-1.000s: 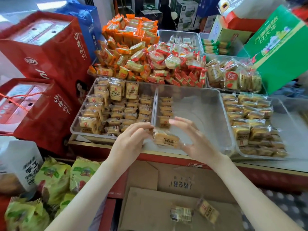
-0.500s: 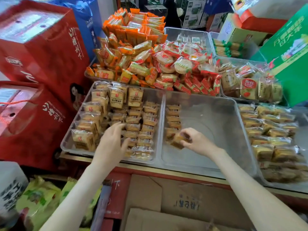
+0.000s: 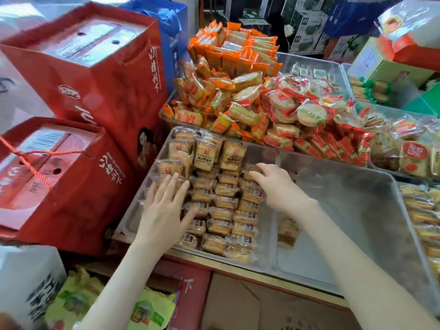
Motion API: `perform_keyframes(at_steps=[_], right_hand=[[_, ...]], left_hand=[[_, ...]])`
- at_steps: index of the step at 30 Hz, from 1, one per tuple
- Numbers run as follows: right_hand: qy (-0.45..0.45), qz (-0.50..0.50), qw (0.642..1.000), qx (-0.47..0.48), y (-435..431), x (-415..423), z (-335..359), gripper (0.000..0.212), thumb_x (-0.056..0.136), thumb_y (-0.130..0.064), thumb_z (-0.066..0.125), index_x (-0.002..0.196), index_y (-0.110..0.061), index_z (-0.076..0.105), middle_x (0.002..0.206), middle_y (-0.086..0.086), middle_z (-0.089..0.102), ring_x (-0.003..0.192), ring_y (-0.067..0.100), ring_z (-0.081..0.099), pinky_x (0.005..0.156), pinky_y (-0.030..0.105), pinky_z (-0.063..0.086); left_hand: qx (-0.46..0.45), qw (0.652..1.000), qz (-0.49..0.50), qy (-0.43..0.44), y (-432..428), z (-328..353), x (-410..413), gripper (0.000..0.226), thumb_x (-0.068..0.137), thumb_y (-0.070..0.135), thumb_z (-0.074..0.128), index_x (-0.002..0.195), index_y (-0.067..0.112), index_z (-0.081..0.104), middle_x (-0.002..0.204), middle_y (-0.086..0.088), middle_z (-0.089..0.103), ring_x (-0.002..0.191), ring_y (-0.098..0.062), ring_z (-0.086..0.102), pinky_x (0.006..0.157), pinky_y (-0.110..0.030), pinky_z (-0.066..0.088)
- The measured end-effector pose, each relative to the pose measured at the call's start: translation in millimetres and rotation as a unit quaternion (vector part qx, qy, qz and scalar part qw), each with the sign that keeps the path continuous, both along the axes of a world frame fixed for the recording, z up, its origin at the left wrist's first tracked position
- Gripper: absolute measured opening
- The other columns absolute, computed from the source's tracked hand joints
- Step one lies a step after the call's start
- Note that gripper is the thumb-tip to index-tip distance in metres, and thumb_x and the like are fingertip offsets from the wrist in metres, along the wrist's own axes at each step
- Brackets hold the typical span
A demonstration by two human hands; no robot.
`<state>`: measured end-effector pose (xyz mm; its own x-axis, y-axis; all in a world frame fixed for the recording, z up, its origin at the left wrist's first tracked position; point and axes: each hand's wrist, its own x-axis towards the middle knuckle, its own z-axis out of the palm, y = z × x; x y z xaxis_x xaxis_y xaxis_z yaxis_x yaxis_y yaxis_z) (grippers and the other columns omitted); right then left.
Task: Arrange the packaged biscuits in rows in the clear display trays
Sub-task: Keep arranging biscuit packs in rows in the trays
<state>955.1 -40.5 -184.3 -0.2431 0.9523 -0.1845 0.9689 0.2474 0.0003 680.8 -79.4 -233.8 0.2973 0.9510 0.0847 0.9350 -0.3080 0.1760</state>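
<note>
At the left we see red boxes (image 3: 71,163) beside the left tray (image 3: 128,225), which is filled with biscuit packets (image 3: 226,201) in rows. Our left hand (image 3: 164,210) lies flat on its left rows, fingers spread wide, holding nothing. Our right hand (image 3: 278,189) touches the far right rows; we cannot tell whether it grips. The middle tray (image 3: 345,222) holds a few more by its left wall.
</note>
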Motion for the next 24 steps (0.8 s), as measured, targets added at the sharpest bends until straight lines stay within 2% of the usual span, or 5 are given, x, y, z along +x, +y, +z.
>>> perform_keyframes(at_steps=[7, 14, 17, 20, 24], right_hand=[[0.056, -0.089, 0.992, 0.072, 56, -64, -28, 0.085, 0.088, 0.003, 0.052, 0.154, -0.007, -0.001, 0.155, 0.015, 0.018, 0.139, 0.032, 0.021, 0.111, 0.04, 0.026], [0.033, -0.129, 0.975, 0.179, 50, -64, -32, 0.042, 0.087, -0.009, 0.061, 0.128, -0.013, 0.048, 0.129, 0.01, 0.045, 0.118, 0.029, 0.036, 0.096, 0.038, 0.024], [0.141, -0.159, 0.959, 0.188, 23, -53, 1, 0.036, 0.087, -0.03, 0.069, 0.117, -0.015, 0.057, 0.112, -0.001, 0.057, 0.112, 0.025, 0.043, 0.091, 0.037, 0.025], [0.408, -0.252, 0.876, 0.039, -23, -43, 52, 0.027, 0.085, -0.034, 0.073, 0.105, -0.021, 0.06, 0.099, -0.01, 0.061, 0.095, 0.012, 0.056, 0.078, 0.026, 0.043], [0.547, -0.268, 0.788, -0.088, -83, -29, 82, 0.019, 0.085, -0.026, 0.072, 0.101, -0.021, 0.064, 0.092, -0.007, 0.072, 0.082, -0.001, 0.067, 0.064, 0.012, 0.048]], left_hand=[[0.033, 0.999, 0.002, -0.012, 2, -7, -1, 0.066, 0.092, 0.052, 0.036, 0.14, 0.009, 0.052, 0.15, -0.016, 0.043, 0.14, -0.03, 0.038, 0.116, -0.051, 0.026], [0.068, 0.995, -0.008, -0.077, -1, -10, -7, 0.057, 0.095, 0.046, 0.041, 0.137, 0.009, 0.055, 0.151, -0.016, 0.041, 0.145, -0.029, 0.03, 0.119, -0.055, 0.016], [0.123, 0.978, 0.006, -0.167, -8, 1, 3, 0.04, 0.098, 0.032, 0.048, 0.128, 0.009, 0.062, 0.14, -0.016, 0.054, 0.135, -0.029, 0.043, 0.116, -0.052, 0.026], [-0.019, 0.917, 0.08, -0.39, -26, 41, 29, 0.038, 0.1, 0.023, 0.053, 0.137, 0.012, 0.054, 0.135, -0.002, 0.056, 0.126, -0.015, 0.05, 0.108, -0.034, 0.041], [-0.253, 0.74, 0.122, -0.611, -47, 83, 65, 0.027, 0.1, 0.023, 0.053, 0.125, 0.017, 0.061, 0.116, 0.001, 0.07, 0.106, -0.012, 0.067, 0.092, -0.034, 0.056]])
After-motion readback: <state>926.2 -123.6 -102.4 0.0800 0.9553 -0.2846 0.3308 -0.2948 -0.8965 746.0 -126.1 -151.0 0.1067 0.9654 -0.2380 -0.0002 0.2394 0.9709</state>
